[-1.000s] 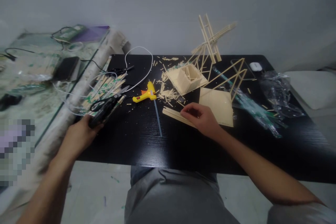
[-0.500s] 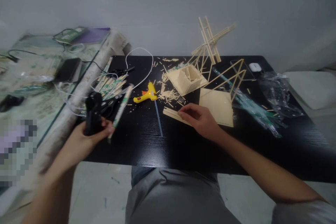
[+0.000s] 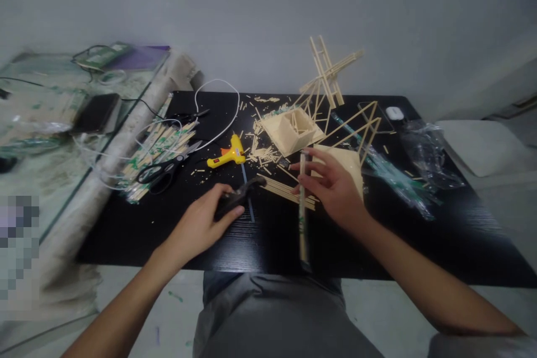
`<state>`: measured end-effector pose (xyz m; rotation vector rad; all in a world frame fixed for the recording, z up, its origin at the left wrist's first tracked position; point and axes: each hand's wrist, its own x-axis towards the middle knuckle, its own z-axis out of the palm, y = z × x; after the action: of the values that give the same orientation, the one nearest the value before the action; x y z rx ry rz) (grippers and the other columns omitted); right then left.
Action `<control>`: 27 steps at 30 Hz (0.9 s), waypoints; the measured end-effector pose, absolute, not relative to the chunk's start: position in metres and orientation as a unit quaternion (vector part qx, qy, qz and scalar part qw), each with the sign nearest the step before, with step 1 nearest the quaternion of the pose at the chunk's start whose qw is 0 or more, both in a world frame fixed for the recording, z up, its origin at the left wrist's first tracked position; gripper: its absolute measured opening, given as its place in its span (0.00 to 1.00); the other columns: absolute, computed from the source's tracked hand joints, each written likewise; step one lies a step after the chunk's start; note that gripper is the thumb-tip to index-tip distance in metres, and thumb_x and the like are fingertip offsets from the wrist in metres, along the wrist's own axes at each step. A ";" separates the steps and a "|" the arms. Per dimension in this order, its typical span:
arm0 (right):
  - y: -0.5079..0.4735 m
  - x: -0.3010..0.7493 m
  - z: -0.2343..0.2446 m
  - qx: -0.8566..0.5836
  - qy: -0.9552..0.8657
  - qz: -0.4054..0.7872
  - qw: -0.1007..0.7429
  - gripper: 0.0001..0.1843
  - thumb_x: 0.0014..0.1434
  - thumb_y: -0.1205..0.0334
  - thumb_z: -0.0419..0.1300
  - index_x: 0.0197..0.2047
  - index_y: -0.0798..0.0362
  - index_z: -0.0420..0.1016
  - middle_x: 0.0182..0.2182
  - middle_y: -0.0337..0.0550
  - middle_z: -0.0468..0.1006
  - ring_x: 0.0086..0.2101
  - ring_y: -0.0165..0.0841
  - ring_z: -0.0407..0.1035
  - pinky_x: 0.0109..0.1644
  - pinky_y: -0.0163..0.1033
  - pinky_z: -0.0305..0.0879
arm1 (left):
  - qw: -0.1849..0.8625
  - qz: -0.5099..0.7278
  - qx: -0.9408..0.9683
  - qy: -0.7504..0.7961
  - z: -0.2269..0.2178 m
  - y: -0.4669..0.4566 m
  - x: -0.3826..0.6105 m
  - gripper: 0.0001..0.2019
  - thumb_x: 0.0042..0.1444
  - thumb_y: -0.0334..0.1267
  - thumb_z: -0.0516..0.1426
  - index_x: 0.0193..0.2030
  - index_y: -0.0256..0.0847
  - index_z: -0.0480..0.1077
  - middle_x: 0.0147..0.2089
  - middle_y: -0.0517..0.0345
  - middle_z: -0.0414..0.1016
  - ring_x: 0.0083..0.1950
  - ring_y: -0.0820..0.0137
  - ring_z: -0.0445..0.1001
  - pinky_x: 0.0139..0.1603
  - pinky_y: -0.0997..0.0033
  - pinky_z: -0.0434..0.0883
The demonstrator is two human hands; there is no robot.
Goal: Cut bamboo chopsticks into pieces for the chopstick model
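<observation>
My left hand point(image 3: 201, 222) is closed around a black tool point(image 3: 239, 197) with dark handles, held low over the black table point(image 3: 176, 224) near its front middle. My right hand point(image 3: 333, 187) pinches a wrapped chopstick point(image 3: 302, 218) near its top end, holding it upright and pointing down toward me. Under my right hand lies a row of bare wooden sticks point(image 3: 285, 189). Just beyond it sits a flat wooden panel point(image 3: 350, 162) with a stick frame rising from it.
A yellow glue gun point(image 3: 229, 155) with a white cord, black scissors point(image 3: 165, 170) and a pile of wrapped chopsticks point(image 3: 161, 151) lie to the left. An open stick-built box point(image 3: 291, 130) and stick tower point(image 3: 325, 75) stand behind. Crumpled plastic wrappers point(image 3: 423, 151) lie to the right. A glass side table point(image 3: 50, 117) is at far left.
My left hand carried the black tool and a wrapped chopstick from the pile at left to the table's middle. My right hand lifted off the sticks and now holds the chopstick.
</observation>
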<state>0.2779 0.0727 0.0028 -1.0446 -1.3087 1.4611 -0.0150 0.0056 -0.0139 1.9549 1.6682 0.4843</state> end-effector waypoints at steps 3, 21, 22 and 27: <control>0.073 0.289 0.002 -0.431 -0.548 0.561 0.447 0.31 0.60 0.57 0.73 0.63 0.42 0.68 0.54 0.46 0.80 0.34 0.36 0.82 0.33 0.41 0.82 | 0.070 0.080 0.749 0.654 -0.026 0.002 -0.045 0.28 0.68 0.59 0.51 0.61 0.36 0.69 0.53 0.37 0.76 0.54 0.45 0.75 0.56 0.45 0.71; 0.070 0.280 0.005 -0.332 -0.624 0.632 0.320 0.28 0.66 0.69 0.62 0.67 0.43 0.72 0.69 0.49 0.69 0.39 0.30 0.84 0.36 0.34 0.84 | -0.042 0.053 0.657 0.751 -0.012 0.013 -0.100 0.29 0.71 0.55 0.44 0.59 0.34 0.74 0.60 0.37 0.75 0.63 0.47 0.71 0.67 0.46 0.64; 0.070 0.280 0.005 -0.326 -0.622 0.638 0.315 0.29 0.66 0.70 0.61 0.68 0.43 0.70 0.70 0.48 0.69 0.39 0.30 0.84 0.37 0.34 0.84 | -0.058 0.020 0.634 0.771 -0.004 0.019 -0.108 0.28 0.71 0.54 0.44 0.57 0.34 0.75 0.59 0.37 0.75 0.62 0.46 0.71 0.65 0.45 0.65; 0.071 0.279 0.004 -0.296 -0.620 0.654 0.316 0.31 0.68 0.71 0.60 0.70 0.42 0.67 0.72 0.49 0.65 0.41 0.29 0.84 0.38 0.33 0.84 | -0.035 -0.091 0.612 0.785 0.013 0.044 -0.141 0.30 0.69 0.50 0.45 0.61 0.27 0.73 0.56 0.29 0.74 0.55 0.46 0.74 0.59 0.52 0.69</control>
<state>0.2789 0.0708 0.0044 -0.7801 -1.6329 1.7224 -0.1410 0.0441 0.0128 1.9668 2.5221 -0.2922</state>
